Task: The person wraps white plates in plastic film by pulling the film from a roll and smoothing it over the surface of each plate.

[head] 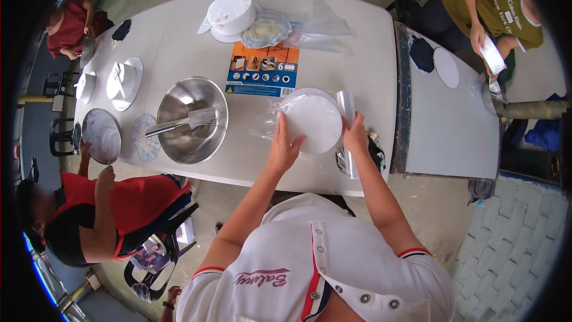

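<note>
A round white form (314, 120), like a cake dummy, stands before me on a white disc, with clear plastic film (268, 120) bunched at its left side. My left hand (286, 143) rests on its left front edge, fingers spread on the film. On the right, my right hand (355, 136) is at a long roll of clear plastic wrap (345, 107), which lies beside the round form; the grip is partly hidden. A steel mixing bowl (178, 94) with a whisk (174, 125) and a white scraper inside stands to the left.
A printed sheet (261, 71) lies behind the round form. Beyond it are a covered white cake form (230, 9), a ruffled cloth-like cover (267, 29) and clear plastic bags (319, 27). More white forms (123, 80) stand at left. A co-worker (89, 214) at left holds a smeared bowl (102, 136); others sit farther off.
</note>
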Demonstrator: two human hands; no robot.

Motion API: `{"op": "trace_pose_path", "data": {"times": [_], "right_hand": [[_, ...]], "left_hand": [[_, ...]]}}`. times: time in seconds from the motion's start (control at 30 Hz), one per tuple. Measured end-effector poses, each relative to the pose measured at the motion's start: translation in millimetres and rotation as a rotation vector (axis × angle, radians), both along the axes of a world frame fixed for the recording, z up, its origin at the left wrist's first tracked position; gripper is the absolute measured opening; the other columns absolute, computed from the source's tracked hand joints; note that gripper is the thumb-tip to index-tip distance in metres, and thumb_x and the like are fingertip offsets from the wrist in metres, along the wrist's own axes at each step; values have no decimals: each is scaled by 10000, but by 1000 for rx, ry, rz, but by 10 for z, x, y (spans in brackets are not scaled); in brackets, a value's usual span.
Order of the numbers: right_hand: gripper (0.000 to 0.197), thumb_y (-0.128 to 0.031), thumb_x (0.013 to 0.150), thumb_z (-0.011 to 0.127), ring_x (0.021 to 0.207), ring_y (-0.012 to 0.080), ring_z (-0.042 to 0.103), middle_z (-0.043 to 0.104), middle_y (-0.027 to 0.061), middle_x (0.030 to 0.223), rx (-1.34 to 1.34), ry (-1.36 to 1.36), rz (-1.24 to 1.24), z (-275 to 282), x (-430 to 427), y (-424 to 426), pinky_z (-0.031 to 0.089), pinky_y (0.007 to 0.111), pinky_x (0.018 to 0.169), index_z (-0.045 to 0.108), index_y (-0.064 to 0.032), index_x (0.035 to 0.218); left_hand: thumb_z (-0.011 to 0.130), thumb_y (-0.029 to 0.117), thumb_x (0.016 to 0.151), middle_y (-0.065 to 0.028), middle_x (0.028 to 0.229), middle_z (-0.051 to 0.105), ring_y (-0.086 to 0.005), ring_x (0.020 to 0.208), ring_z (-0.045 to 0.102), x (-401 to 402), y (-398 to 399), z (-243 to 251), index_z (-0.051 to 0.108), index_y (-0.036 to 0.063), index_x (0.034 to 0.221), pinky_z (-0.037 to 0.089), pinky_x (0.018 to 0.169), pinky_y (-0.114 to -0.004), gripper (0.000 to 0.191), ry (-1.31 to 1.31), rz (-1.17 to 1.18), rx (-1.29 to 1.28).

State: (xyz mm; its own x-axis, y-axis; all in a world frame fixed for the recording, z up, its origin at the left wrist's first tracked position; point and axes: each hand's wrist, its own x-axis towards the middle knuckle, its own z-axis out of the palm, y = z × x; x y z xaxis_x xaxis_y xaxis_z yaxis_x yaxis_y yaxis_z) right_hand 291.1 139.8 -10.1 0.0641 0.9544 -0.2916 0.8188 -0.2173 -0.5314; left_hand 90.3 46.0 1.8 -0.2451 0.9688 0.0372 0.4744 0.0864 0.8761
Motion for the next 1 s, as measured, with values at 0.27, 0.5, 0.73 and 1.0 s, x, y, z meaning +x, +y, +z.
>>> {"op": "trace_pose_path", "data": {"times": [0.27,0.5,0.73,1.0], "right_hand": [[553,-472,893,450,934,423,577,585,273,1001,-11,-131,-7,37,-118,5,460,481,788,316,-67,1245],[604,-447,897,486,943,408,585,586,277,1014,109,190,-28,162,-29,105,451,445,822,302,-13,1274],[550,-329,881,594,1028,176,486,514,96,1144,3,881,-93,514,166,135,393,319,908,320,-78,1287],[736,-203,741,714,1108,156,458,501,11,1208,-53,1148,12,581,413,-71,365,315,965,322,-135,1361]], "left_hand": [[675,134,794,-187,1355,388,-267,1217,422,-86,40,-64,194,1,1406,355,988,-326,791,-358,7,-113],[607,121,855,-118,1340,390,-189,1211,395,-56,42,303,304,18,1356,291,1031,-313,595,-925,84,-64],[521,243,928,-82,1257,464,-148,1162,422,-113,86,618,429,41,1240,310,1002,-297,383,-1031,123,-47],[466,203,954,-45,1189,550,-104,1116,469,-208,-3,509,530,49,1197,332,974,-245,295,-1289,166,26]]}}
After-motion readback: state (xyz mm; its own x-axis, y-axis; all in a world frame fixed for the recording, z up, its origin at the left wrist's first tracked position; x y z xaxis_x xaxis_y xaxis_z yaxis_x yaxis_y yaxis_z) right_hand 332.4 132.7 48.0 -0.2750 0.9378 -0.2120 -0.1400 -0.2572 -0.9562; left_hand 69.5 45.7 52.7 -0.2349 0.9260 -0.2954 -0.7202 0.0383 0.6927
